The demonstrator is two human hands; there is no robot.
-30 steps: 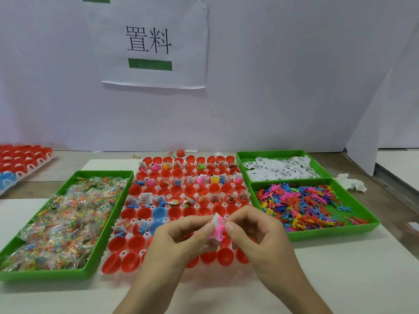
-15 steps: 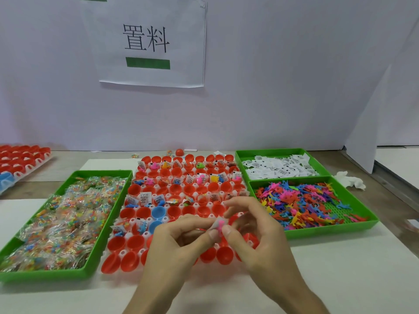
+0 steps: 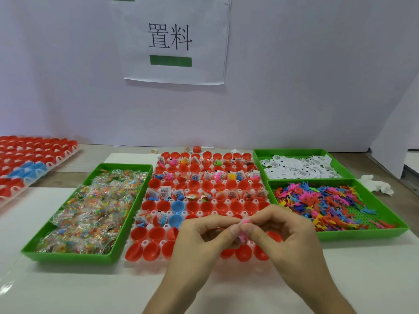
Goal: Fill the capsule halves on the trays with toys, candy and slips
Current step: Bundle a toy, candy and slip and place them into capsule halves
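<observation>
Left hand (image 3: 199, 239) and right hand (image 3: 288, 236) are both pinching one little pink toy (image 3: 244, 222) between them, just above the near empty capsule halves (image 3: 243, 253), I'd guess squishing it small enough to drop in, toy bin (image 3: 362, 233) handy on the right.

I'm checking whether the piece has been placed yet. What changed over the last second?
The left hand and right hand closed their fingertips tighter over the small pink plastic toy. The white slip seen with it earlier no longer shows. Nothing was let go or placed. The white tray of red capsule halves and the green supply bins stayed as they were.
</observation>
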